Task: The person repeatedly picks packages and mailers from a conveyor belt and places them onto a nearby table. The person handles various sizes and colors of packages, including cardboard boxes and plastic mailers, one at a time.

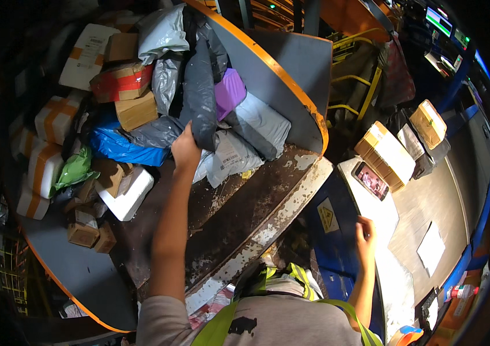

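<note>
My left hand (185,146) grips the lower end of a long dark grey plastic mailing bag (201,93) at the front of a parcel heap. Close by it lie a blue plastic bag (126,145), a white labelled mailing bag (230,155) and a purple parcel (229,93). Loosely curled, with nothing visible in it, my right hand (365,240) hovers at the near edge of a conveyor belt (435,203). Just beyond that hand, a smartphone (370,181) showing a picture leans against a cardboard box (385,155).
The heap holds several foam boxes (48,119) with orange tape and a red-taped carton (121,82). An orange-edged grey chute wall (271,78) bounds it. Its worn metal lip (266,233) faces me. On the belt lie a white sheet (431,248) and another carton (428,124).
</note>
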Tool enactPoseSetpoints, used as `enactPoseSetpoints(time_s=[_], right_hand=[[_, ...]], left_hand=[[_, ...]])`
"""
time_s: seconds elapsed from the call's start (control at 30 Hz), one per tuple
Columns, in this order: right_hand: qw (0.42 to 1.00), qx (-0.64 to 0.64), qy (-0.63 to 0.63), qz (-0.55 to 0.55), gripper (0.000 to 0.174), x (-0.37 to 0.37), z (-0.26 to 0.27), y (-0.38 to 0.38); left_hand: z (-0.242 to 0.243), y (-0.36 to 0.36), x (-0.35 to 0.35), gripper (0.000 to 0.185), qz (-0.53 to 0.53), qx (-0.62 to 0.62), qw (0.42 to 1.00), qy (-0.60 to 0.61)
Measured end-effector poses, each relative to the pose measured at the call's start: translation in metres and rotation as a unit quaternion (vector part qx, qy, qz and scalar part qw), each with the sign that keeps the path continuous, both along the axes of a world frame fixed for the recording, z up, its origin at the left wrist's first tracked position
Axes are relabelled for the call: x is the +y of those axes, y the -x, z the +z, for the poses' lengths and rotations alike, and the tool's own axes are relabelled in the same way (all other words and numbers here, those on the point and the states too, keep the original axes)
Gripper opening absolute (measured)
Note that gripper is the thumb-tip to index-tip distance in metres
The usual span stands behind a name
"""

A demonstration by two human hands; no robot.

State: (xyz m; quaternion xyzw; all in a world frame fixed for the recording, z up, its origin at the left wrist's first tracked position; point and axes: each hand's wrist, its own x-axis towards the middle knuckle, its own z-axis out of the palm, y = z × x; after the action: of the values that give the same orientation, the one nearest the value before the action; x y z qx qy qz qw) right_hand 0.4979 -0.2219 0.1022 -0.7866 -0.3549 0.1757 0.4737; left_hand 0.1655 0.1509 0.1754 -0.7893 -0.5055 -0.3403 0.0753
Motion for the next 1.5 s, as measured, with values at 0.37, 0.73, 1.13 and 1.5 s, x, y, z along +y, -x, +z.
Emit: enactPoseSetpoints(time_s=[0.37,0.73,1.13,1.5], right_hand=[[0.83,0.523,-0.05,0.188,0.051,0.209,0.096,0.153],[0.928,0.035,-0.122,0.35,0.026,0.091,0.147,0.093],[0.848,-0.303,-0.174,-0.398,0.041,-0.252,0.163,-0.077],[0.901,-0.141,0.215,-0.348,0.04,-0.167,0.083,-0.075]], left_hand=[[-0.022,0.035,-0.208,0.056,-0.273,0.095,0.956,0.042],[-0.045,0.031,-0.243,0.038,-0.172,-0.14,0.813,0.538],[-0.078,0.036,-0.217,0.024,-0.086,-0.17,0.867,0.46],[-0.161,0.033,-0.068,0.069,0.174,-0.612,0.559,0.532]])
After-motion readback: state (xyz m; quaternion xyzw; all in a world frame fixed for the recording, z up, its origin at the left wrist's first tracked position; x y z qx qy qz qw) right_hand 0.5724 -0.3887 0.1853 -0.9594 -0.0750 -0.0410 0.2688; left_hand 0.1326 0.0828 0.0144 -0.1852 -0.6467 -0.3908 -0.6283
